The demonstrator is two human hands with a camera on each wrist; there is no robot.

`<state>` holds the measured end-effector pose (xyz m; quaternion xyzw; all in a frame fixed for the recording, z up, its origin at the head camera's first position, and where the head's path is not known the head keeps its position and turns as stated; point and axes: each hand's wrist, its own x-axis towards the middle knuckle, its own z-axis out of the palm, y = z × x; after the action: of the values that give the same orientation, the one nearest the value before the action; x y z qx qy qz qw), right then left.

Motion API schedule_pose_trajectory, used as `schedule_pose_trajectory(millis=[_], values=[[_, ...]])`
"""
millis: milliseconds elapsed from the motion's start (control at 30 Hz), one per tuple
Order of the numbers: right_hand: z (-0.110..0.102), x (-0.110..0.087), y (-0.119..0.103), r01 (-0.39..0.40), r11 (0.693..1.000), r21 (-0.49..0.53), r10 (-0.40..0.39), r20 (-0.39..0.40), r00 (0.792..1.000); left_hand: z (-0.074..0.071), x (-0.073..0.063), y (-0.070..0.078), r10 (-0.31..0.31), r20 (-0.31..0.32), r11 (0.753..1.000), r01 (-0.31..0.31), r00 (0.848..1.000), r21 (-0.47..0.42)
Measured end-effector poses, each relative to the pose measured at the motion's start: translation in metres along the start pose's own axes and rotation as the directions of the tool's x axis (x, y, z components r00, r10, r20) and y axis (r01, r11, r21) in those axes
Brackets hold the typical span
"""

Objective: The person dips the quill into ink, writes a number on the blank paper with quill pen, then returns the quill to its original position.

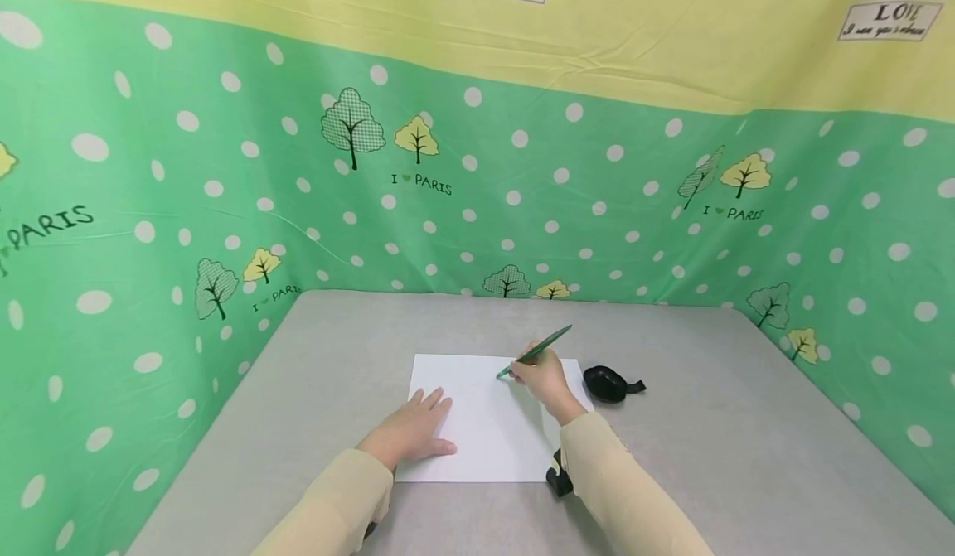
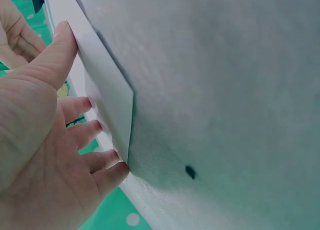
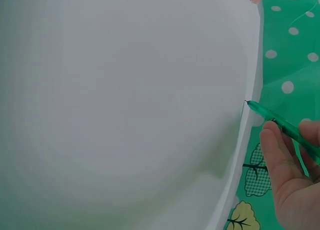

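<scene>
A white sheet of paper [image 1: 477, 432] lies on the grey table. My left hand [image 1: 418, 427] rests on its left part, fingers spread and thumb pointing right. In the left wrist view the fingertips [image 2: 95, 125] press on the sheet near its edge. My right hand [image 1: 548, 378] pinches a green pen [image 1: 545, 343] over the upper right part of the sheet. The pen slants up to the right, its tip right at the paper. Beside that tip, the right wrist view shows a short dark line [image 3: 243, 109] on the paper.
A rounded black object [image 1: 606, 384] with a short tail lies just right of the sheet. Another black item [image 1: 558, 477] sits at the sheet's lower right corner, partly hidden by the right sleeve. Green dotted cloth [image 1: 515, 233] hangs behind the grey table [image 1: 358, 324].
</scene>
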<state>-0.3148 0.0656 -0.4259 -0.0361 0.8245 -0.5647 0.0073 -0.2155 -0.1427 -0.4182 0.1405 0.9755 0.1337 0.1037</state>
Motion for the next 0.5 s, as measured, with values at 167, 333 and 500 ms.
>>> schedule_pose_trajectory(millis=[167, 333, 500], values=[[-0.0005, -0.0016, -0.0005, -0.001, 1.0, -0.005, 0.001, 0.003, 1.0, 0.0007, 0.0003, -0.001, 0.014, -0.004, 1.0, -0.014, 1.0, -0.004], [-0.0009, -0.0037, -0.0019, 0.001, 1.0, 0.005, -0.001, 0.012, 1.0, 0.0019, 0.0012, -0.0015, 0.012, -0.001, 1.0, -0.012, 1.0, 0.003], [-0.0015, -0.0048, -0.0021, -0.005, 1.0, 0.003, 0.005, 0.021, 1.0, 0.0027, 0.0014, -0.0007, 0.0, 0.001, 1.0, 0.0, 1.0, -0.006]])
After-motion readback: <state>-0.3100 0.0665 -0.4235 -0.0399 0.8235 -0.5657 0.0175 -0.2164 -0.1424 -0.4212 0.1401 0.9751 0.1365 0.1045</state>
